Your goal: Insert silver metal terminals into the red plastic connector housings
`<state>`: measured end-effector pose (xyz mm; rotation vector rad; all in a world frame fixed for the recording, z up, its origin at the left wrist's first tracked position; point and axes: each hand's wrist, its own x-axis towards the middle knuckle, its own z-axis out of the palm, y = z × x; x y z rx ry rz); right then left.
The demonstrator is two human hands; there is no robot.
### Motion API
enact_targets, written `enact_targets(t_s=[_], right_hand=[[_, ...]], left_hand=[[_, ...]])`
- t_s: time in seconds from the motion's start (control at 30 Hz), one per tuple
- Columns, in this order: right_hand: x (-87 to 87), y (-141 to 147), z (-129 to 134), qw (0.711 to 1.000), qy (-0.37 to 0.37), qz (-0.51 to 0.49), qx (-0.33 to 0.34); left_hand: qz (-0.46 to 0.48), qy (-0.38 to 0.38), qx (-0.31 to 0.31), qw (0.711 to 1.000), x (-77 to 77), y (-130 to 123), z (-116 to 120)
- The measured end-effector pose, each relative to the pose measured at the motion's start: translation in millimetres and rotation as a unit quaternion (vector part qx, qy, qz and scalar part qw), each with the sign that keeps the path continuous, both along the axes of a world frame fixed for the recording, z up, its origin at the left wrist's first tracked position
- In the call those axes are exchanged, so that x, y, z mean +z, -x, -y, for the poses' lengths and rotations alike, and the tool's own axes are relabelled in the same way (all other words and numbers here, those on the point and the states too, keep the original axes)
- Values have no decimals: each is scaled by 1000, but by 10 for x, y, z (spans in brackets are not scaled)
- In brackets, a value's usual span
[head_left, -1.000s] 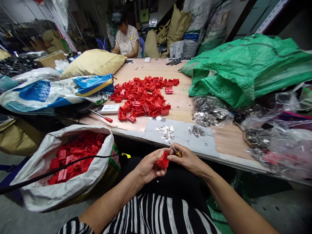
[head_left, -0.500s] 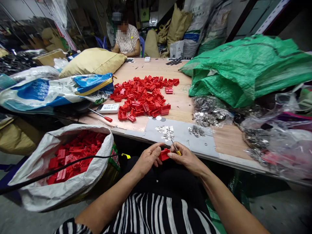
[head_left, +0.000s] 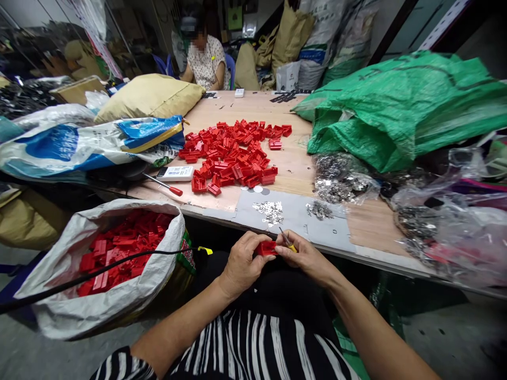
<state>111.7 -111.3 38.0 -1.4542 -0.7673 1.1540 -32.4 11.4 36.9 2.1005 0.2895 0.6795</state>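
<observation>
In front of my lap, just off the table's near edge, my left hand [head_left: 246, 261] is closed around a small red plastic part [head_left: 265, 248]. My right hand [head_left: 303, 253] grips a yellow-handled screwdriver [head_left: 292, 247], its thin metal shaft pointing up and to the left. The right fingertips also touch the right end of the red part. Beyond the hands, small flat silver metal pieces [head_left: 270, 212] lie on a grey sheet [head_left: 295, 214], with a second little heap of metal pieces [head_left: 319, 210] to their right. A large pile of similar red parts [head_left: 233, 155] covers the table's middle.
An open white sack [head_left: 43, 311] full of red parts stands at my left, a black cable [head_left: 130, 258] crossing it. A red-handled screwdriver [head_left: 168, 187] lies by a white box [head_left: 176, 173]. Green sacking [head_left: 396, 111] and plastic bags of metal pieces [head_left: 340, 179] crowd the right. A person [head_left: 206, 63] sits opposite.
My left hand has moved right and closed over the red part, covering more of its left side. The right hand stays nearly in place with the screwdriver. The view has tilted slightly.
</observation>
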Motion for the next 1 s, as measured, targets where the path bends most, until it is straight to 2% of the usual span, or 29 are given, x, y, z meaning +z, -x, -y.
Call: enact_targets(t_s=[0.17, 0.3, 0.4, 0.6, 1.0], right_hand=[[-20, 26, -30, 994, -15, 110, -15], [-106, 59, -44, 989, -21, 143, -12], [-148, 83, -24, 994, -14, 110, -9], [-117, 105, 51, 998, -4, -60, 22], [-104, 132, 121, 997, 10, -71, 29]], left_hand=[[-8, 35, -9, 999, -8, 9, 40], [-17, 55, -1, 998, -45, 25, 66], [-23, 58, 3, 998, -67, 51, 78], [-14, 53, -9, 998, -70, 89, 105], [-5, 68, -31, 997, -106, 111, 120]])
